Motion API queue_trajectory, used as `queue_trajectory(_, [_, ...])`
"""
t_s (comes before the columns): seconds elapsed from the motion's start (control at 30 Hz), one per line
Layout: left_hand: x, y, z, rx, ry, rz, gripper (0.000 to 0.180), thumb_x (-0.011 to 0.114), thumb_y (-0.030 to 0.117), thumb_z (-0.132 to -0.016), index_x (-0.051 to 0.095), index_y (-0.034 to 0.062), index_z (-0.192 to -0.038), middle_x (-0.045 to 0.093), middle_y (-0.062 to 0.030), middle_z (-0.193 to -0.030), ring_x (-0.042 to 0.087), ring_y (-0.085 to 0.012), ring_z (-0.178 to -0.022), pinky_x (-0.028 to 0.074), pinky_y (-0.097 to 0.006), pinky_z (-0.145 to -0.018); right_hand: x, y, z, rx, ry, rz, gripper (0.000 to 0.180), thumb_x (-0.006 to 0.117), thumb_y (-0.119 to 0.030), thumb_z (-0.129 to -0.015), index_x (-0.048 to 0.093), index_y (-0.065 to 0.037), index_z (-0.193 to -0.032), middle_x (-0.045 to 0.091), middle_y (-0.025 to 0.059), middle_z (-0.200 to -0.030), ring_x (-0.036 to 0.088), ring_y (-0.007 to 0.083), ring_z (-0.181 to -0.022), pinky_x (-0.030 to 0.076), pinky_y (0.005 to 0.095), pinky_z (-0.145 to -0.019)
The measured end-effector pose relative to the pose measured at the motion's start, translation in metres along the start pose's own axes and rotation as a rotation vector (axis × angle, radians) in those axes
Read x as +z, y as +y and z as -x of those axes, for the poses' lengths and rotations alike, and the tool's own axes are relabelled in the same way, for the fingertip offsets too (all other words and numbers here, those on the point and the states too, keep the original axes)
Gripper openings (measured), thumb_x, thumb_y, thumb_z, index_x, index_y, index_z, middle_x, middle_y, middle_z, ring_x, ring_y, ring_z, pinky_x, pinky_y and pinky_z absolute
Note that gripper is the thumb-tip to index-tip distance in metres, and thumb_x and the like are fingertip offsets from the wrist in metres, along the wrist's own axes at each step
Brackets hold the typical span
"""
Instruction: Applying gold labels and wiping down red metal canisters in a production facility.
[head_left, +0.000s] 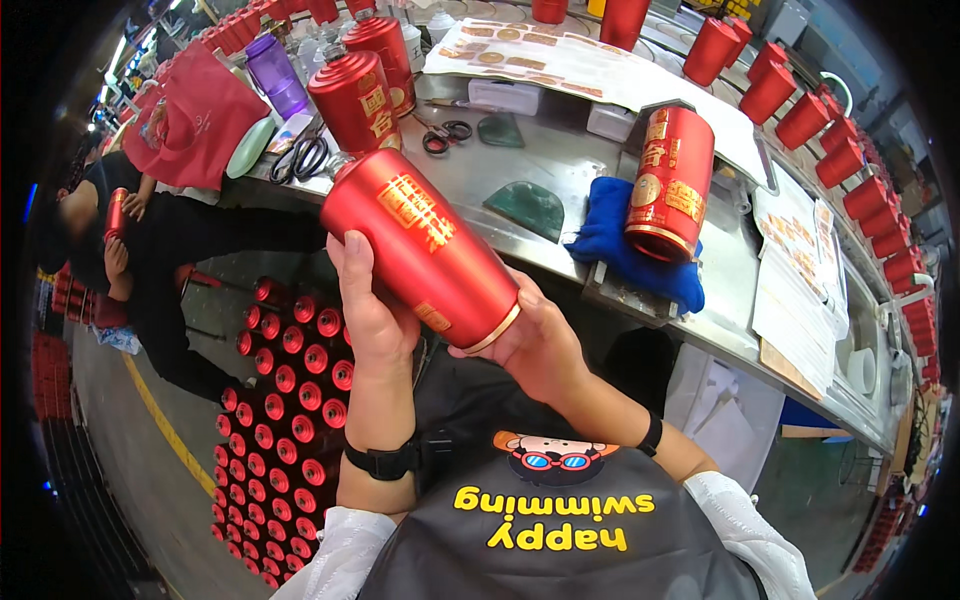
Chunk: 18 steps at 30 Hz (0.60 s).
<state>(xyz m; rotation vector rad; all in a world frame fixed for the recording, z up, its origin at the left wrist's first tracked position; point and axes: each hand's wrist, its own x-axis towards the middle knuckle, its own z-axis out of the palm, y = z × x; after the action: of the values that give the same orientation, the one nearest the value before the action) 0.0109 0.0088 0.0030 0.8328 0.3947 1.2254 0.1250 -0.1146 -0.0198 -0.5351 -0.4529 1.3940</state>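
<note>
A glossy red bottle (430,250) with gold lettering and a gold rim at its base is held tilted above my lap. My left hand (372,300) grips its side near the neck end, thumb up along the surface. Under the base end, my right hand (540,345) supports it with curled fingers. To the right, another red bottle (672,185) with gold labels leans in a holder padded with a blue cloth (640,265). Two more red bottles, one of them (355,100) nearer, stand at the table's far left. Just beyond the held bottle lie scissors (447,136).
Dark green scrapers (528,208) lie on the metal table (590,150). A label sheet (540,60) covers its far side. Red bottles ride a curved conveyor (800,120) at right. At left sits a person (130,240) holding a red bottle, near racked red bottles (285,420).
</note>
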Motion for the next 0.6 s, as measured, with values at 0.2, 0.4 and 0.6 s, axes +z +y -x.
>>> queue_trajectory(0.2, [0.0119,-0.0046,-0.0006,0.126,0.025,-0.050,0.048,0.054,0.036,-0.096,0.043,0.0062,-0.133,0.057,-0.0090,-0.122,0.058,-0.0220,-0.109,0.047,-0.040,-0.094,-0.0071,-0.0009,-0.0015,0.072,-0.053,-0.159,0.052,0.037,-0.041,-0.099,0.039,-0.007,-0.138,0.056,0.0151,-0.128,0.061,0.0275,-0.110,0.054,0.0475,-0.088])
queue_trajectory(0.4, [0.0098,0.0001,0.0031,0.064,0.006,-0.008,0.047,0.058,0.031,-0.094,0.043,0.0071,-0.131,0.056,-0.0087,-0.122,0.057,-0.0220,-0.110,0.047,-0.041,-0.096,-0.0047,-0.0006,0.0000,0.103,-0.077,-0.154,0.053,0.034,-0.043,-0.100,0.041,-0.006,-0.138,0.056,0.0148,-0.128,0.060,0.0267,-0.110,0.053,0.0452,-0.089])
queue_trajectory(0.6, [0.0119,0.0013,0.0059,0.083,0.032,-0.035,0.050,0.060,0.032,-0.093,0.041,0.0069,-0.132,0.055,-0.0090,-0.122,0.057,-0.0220,-0.109,0.047,-0.041,-0.096,-0.0053,0.0016,0.0006,0.121,-0.064,-0.129,0.062,0.035,-0.048,-0.098,0.039,-0.003,-0.140,0.056,0.0206,-0.128,0.062,0.0364,-0.106,0.055,0.0443,-0.085])
